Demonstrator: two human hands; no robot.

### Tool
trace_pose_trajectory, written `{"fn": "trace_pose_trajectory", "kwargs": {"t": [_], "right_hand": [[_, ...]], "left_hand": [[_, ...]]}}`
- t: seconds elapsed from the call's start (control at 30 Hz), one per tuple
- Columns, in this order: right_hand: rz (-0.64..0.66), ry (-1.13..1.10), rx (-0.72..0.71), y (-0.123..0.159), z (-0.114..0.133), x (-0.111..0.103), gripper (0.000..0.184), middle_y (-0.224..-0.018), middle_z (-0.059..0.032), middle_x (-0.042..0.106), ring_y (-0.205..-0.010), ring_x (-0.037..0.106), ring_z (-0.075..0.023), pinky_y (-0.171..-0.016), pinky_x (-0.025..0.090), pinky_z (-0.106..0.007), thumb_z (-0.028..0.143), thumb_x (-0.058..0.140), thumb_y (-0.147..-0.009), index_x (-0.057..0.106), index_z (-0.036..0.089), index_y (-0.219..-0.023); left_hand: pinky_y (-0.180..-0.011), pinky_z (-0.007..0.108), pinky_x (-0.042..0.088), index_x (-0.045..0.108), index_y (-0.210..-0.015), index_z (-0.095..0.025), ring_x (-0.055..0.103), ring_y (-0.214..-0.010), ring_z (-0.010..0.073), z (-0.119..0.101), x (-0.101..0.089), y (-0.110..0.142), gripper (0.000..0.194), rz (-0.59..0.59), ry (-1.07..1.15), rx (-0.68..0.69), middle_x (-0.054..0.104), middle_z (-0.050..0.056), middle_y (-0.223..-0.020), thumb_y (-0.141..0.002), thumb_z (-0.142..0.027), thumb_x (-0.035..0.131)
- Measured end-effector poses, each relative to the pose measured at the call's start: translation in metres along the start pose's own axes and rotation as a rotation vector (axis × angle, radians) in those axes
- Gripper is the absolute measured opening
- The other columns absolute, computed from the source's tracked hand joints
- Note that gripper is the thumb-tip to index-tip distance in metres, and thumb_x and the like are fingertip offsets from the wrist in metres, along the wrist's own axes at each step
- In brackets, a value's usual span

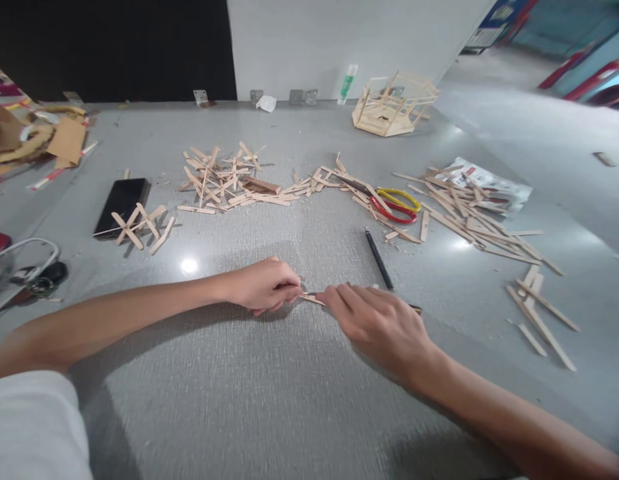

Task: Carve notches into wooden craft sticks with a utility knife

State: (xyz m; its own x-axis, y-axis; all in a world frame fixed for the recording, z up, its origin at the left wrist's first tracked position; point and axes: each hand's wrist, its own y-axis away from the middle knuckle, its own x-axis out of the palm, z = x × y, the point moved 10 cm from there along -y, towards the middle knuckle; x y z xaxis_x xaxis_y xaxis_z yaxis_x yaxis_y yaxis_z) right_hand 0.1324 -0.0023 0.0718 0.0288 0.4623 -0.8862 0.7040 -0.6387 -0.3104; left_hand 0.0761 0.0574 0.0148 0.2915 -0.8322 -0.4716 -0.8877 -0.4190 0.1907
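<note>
My left hand (267, 285) is curled closed, pinching one end of a thin wooden craft stick (312, 299) that lies low over the grey floor. My right hand (377, 323) is closed on the stick's other end, fingers bent around it, and something dark pokes out on the far side of the hand. A black pen (378, 258) lies just beyond my right hand.
Loose wooden sticks lie in piles ahead (224, 180) and at the right (469, 213), with more at the far right (539, 313). Red-and-yellow scissors (395, 203), a black phone (122, 203), glued stick crosses (139, 227) and a stick-built frame (394, 103) are also there.
</note>
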Motion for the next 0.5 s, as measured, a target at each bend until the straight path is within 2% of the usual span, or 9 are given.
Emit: {"fn": "trace_pose_trajectory", "kwargs": {"t": [0.1,0.23,0.33,0.4,0.5], "right_hand": [[0.014,-0.078,0.041,0.000,-0.003,0.005,0.031,-0.057,0.0008,0.055,-0.051,0.047,-0.0116,-0.053,0.024,-0.031,0.016,0.045,-0.097,0.059,0.018,-0.070],[0.082,-0.400,0.209,0.004,-0.026,0.031,0.038,-0.057,0.0023,0.058,-0.049,0.048,-0.0092,-0.050,0.023,-0.029,0.031,0.042,-0.100,0.061,0.018,-0.070],[0.075,-0.498,0.272,0.006,-0.036,0.040,0.035,-0.058,0.0033,0.059,-0.050,0.050,-0.0083,-0.050,0.026,-0.027,0.031,0.044,-0.099,0.064,0.018,-0.073],[0.002,-0.431,0.222,0.006,-0.034,0.031,0.035,-0.057,0.0030,0.058,-0.050,0.050,-0.0087,-0.051,0.027,-0.027,0.029,0.046,-0.099,0.063,0.018,-0.071],[-0.125,-0.173,0.003,0.004,-0.015,0.008,0.030,-0.056,0.0023,0.055,-0.051,0.048,-0.0101,-0.052,0.029,-0.030,0.022,0.051,-0.096,0.061,0.017,-0.068]], "left_hand": [[-0.036,0.013,0.036,0.052,-0.066,-0.014,0.050,-0.030,0.0051,-0.001,0.000,0.000,0.033,-0.007,0.002,0.007,0.053,-0.004,-0.046,-0.096,-0.021,0.041],[-0.035,0.013,0.036,0.049,-0.063,-0.015,0.050,-0.030,0.0057,0.002,0.001,0.002,0.033,-0.007,0.046,-0.015,0.053,-0.004,-0.047,-0.095,-0.021,0.042],[-0.035,0.013,0.038,0.046,-0.060,-0.016,0.050,-0.030,0.0061,0.002,0.001,0.002,0.037,-0.012,0.063,-0.010,0.051,-0.004,-0.045,-0.096,-0.023,0.041],[-0.035,0.013,0.037,0.046,-0.060,-0.016,0.050,-0.031,0.0063,0.002,0.001,0.002,0.037,-0.005,0.060,-0.014,0.052,-0.003,-0.046,-0.097,-0.024,0.041],[-0.035,0.013,0.038,0.048,-0.064,-0.015,0.051,-0.031,0.0064,0.002,0.002,0.002,0.035,0.024,0.044,-0.028,0.053,-0.003,-0.048,-0.097,-0.024,0.040]]}}
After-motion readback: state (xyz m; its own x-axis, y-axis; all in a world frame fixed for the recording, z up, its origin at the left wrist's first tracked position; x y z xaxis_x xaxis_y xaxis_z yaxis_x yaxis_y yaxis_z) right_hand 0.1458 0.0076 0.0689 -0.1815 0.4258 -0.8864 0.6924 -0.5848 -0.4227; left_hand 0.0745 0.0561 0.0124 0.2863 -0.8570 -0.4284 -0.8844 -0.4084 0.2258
